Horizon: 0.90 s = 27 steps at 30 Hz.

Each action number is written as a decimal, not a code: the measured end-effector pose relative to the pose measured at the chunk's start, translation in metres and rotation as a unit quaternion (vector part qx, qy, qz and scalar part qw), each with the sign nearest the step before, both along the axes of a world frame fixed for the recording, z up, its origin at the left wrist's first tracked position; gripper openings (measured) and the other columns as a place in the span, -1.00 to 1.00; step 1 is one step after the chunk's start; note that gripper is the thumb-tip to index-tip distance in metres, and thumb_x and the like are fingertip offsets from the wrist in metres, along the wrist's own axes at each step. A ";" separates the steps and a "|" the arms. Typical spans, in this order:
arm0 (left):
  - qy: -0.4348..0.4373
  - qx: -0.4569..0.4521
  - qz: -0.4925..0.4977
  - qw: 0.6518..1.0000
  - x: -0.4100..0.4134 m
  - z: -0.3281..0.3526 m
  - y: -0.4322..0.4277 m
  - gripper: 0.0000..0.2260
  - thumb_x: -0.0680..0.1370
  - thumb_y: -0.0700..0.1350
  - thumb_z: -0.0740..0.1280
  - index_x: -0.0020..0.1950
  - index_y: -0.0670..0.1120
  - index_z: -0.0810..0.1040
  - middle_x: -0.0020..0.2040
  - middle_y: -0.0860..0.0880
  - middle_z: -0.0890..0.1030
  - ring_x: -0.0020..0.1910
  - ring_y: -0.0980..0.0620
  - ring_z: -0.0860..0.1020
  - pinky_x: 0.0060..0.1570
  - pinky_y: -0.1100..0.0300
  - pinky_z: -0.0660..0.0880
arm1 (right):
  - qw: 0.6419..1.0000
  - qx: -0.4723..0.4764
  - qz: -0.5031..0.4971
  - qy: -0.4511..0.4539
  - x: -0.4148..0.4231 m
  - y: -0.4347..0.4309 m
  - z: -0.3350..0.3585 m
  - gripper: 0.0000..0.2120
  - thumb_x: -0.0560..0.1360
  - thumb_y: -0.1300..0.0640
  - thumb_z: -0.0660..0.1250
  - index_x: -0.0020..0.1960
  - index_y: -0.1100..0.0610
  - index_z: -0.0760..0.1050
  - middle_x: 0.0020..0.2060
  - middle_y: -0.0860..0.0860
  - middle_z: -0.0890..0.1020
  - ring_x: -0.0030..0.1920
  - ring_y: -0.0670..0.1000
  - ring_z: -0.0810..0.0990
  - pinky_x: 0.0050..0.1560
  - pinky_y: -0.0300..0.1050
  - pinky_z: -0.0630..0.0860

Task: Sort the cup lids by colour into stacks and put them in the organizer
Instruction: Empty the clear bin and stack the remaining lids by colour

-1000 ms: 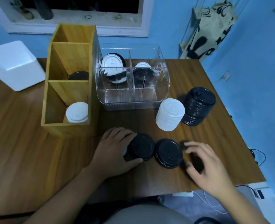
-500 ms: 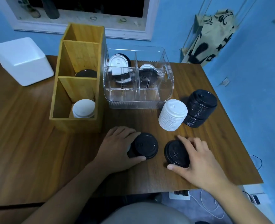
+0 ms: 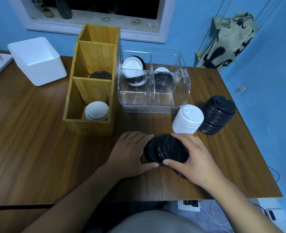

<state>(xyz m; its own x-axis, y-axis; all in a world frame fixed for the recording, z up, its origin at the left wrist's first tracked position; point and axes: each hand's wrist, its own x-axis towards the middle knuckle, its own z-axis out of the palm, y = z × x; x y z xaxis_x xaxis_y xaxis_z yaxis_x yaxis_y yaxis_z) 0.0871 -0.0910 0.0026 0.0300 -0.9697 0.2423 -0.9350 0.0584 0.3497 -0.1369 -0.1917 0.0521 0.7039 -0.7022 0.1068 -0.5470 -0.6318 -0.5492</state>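
Observation:
My left hand (image 3: pixel 130 152) grips a low stack of black lids (image 3: pixel 151 151) near the table's front. My right hand (image 3: pixel 194 157) holds another black lid (image 3: pixel 172 149), tilted and overlapping that stack. A sliver of one more black lid (image 3: pixel 181 175) shows under my right palm. A white lid stack (image 3: pixel 187 121) and a taller black lid stack (image 3: pixel 217 113) stand to the right. The wooden organizer (image 3: pixel 90 84) holds white lids (image 3: pixel 96 110) in its front bay and dark lids (image 3: pixel 100 75) in the middle bay. The clear organizer (image 3: pixel 155 106) holds white lids (image 3: pixel 133 64) and black lids (image 3: pixel 162 79).
A white foam box (image 3: pixel 38 59) sits at the back left. The table's right edge (image 3: pixel 249 132) runs close to the black stack, beside a blue wall. Cables and a power strip (image 3: pixel 188 205) lie on the floor below the front edge.
My right hand picked up the loose black lid and carried it left onto the stack under my left hand. The view moved closer.

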 end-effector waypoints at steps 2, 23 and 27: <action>0.002 -0.001 -0.001 1.000 0.000 -0.001 0.000 -0.16 0.40 0.53 0.28 0.48 -0.01 0.43 0.28 0.09 0.58 0.28 0.09 0.50 0.36 0.06 0.37 | 1.000 -0.016 0.005 0.020 0.011 0.000 0.000 -0.23 0.31 -0.33 0.51 0.43 -0.07 0.42 0.23 -0.21 0.48 0.27 -0.11 0.41 0.29 -0.38 0.25; 0.001 -0.027 -0.028 0.999 0.002 -0.004 0.001 -0.18 0.36 0.52 0.33 0.41 -0.03 0.50 0.30 0.07 0.56 0.30 0.05 0.48 0.35 -0.01 0.36 | 0.994 0.075 0.063 0.057 0.034 -0.006 -0.018 -0.25 0.29 -0.41 0.43 0.39 -0.12 0.45 0.17 -0.21 0.41 0.26 -0.11 0.40 0.29 -0.03 0.46; -0.006 -0.006 -0.034 0.999 0.003 -0.001 0.003 -0.16 0.36 0.53 0.30 0.44 -0.02 0.48 0.42 0.09 0.47 0.37 0.07 0.43 0.40 0.00 0.31 | 0.993 0.074 0.066 0.069 0.038 -0.009 -0.019 -0.30 0.24 -0.34 0.54 0.30 -0.20 0.43 0.12 -0.24 0.38 0.22 -0.14 0.36 0.23 -0.06 0.47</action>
